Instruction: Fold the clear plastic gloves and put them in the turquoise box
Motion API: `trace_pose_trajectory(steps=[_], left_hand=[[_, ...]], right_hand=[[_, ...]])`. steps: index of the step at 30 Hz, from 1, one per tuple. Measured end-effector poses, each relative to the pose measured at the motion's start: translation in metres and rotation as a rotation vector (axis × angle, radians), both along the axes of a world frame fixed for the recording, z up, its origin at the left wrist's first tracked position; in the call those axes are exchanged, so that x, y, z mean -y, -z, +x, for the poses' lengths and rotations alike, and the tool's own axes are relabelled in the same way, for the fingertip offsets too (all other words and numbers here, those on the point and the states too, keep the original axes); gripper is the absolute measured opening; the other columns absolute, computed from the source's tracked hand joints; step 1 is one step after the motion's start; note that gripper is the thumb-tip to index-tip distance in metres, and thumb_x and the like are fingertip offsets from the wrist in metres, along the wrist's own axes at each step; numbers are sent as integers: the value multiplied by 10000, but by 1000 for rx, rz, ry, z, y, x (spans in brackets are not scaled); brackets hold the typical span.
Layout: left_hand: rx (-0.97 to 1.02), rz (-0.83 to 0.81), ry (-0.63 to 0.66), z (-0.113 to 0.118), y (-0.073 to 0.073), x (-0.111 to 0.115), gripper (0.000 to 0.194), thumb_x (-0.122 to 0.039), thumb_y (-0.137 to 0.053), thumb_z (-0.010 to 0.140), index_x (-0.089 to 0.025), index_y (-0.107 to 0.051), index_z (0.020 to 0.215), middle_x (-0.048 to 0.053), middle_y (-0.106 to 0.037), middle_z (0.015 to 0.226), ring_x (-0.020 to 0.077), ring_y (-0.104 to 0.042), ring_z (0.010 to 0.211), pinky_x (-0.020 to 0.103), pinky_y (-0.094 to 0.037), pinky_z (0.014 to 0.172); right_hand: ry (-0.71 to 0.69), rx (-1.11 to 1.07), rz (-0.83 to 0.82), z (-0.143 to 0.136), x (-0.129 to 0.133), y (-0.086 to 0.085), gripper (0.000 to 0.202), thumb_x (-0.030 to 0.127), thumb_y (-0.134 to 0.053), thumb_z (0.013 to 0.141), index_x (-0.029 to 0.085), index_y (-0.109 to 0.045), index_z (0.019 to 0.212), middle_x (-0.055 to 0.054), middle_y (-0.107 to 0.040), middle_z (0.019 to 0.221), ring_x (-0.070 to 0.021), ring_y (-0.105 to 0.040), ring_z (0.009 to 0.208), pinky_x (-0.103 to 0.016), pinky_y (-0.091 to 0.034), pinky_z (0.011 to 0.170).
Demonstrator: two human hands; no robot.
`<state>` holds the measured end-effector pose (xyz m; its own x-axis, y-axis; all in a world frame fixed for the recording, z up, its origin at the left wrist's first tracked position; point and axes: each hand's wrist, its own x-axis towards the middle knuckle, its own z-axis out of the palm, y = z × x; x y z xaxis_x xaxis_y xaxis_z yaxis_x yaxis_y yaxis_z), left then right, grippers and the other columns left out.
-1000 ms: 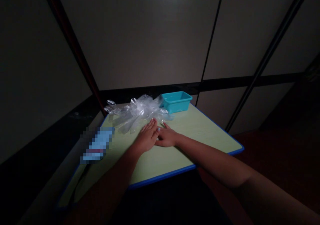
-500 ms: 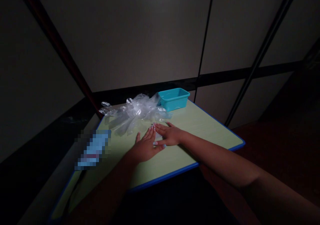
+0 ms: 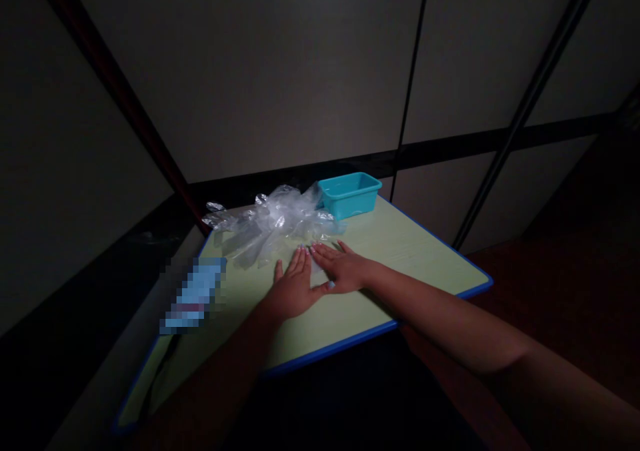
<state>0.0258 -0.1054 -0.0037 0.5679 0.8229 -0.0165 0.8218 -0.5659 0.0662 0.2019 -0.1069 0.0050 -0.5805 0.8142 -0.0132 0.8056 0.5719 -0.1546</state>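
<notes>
Both hands lie low over the pale green table [image 3: 420,254], side by side. My left hand [image 3: 294,291] is flat, its fingers stretched forward and its thumb reaching toward the other hand. My right hand [image 3: 340,267] is flat too, fingers pointing left and partly spread. Between them shows a small piece of thin, clear plastic [image 3: 316,264], mostly hidden by the fingers. Just beyond the fingertips spreads a crumpled heap of clear plastic [image 3: 280,221]. A turquoise basket [image 3: 353,204] stands upright behind the right hand, beside the heap.
A blurred-out light blue item [image 3: 194,296] rests at the table's left edge, with a dark strap or cord below it. Behind the table rises a panelled wall or cabinet front [image 3: 300,71]. The table has a blue rim.
My thumbs have drawn closer together, and my right thumb is now mostly hidden. The fingertips have shifted slightly apart. The view has moved a little.
</notes>
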Motion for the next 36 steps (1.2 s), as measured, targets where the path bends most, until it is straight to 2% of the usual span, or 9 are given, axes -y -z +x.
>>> trace_pose_trajectory(steps=[4,9,13,18,23,27,30,33,36], left_hand=[[-16,21,26,0,0,-1,926,-706,-254,807,-45,-135,1444,187,-70,1500,288,-6,1394,559,-41,1072],[-48,-18,42,1,-2,-2,992,-745,-260,774,-13,-150,1433,226,-77,1490,301,-4,1392,543,-43,1073],[-62,0,62,2,-1,-2,1039,-773,-268,748,5,-154,1428,241,-99,1485,315,-27,1390,532,-20,1077],[-89,-7,92,1,-1,-4,1019,-764,-256,757,-11,-147,1435,232,-107,1489,313,-18,1390,521,-7,1082],[-84,-60,112,0,-7,-7,1012,-752,-261,764,-15,-110,1442,218,-74,1493,307,-1,1388,505,-19,1089],[-31,-85,79,-1,-7,-6,885,-673,-235,826,-35,-170,1435,203,-105,1493,285,-16,1391,520,-47,1084],[80,-46,67,-4,-4,-12,719,-556,-166,895,-74,-246,1422,156,-179,1494,249,-35,1397,555,-54,1076],[304,42,40,-7,-7,-21,598,-434,-90,935,-144,-333,1398,84,-251,1489,208,-50,1399,541,-67,1086],[461,39,-2,-11,-16,-27,605,-342,9,944,-246,-438,1340,11,-344,1456,163,-101,1394,501,-85,1099]], right_hand=[[-34,35,-17,-5,5,-1,879,497,-480,816,48,-75,1454,-217,-46,1491,-293,-61,1384,-548,-72,1079],[-22,39,-48,-7,4,4,869,549,-412,842,-2,-107,1441,-226,-80,1490,-285,-73,1384,-494,-113,1093],[-23,19,-5,-8,2,8,851,561,-439,826,34,-173,1439,-212,-143,1489,-299,-128,1375,-474,-114,1098],[3,16,30,-10,1,10,838,579,-417,829,43,-201,1435,-206,-199,1479,-320,-164,1365,-500,-76,1097],[-2,1,-23,-10,-1,11,848,547,-456,814,51,-178,1444,-202,-155,1490,-320,-130,1371,-509,-95,1094],[-13,-62,-75,-3,-3,8,803,493,-472,816,102,-175,1451,-174,-152,1498,-310,-141,1372,-550,-74,1080],[22,-283,-71,5,-9,5,637,441,-433,861,154,-300,1414,-132,-307,1461,-263,-265,1341,-500,-160,1075],[148,-533,96,11,-19,5,410,303,-450,865,137,-528,1232,-118,-543,1272,-207,-474,1178,-366,-326,995],[310,-523,185,14,-28,7,225,244,-525,813,144,-651,969,-86,-640,1025,-198,-540,1009,-332,-383,903]])
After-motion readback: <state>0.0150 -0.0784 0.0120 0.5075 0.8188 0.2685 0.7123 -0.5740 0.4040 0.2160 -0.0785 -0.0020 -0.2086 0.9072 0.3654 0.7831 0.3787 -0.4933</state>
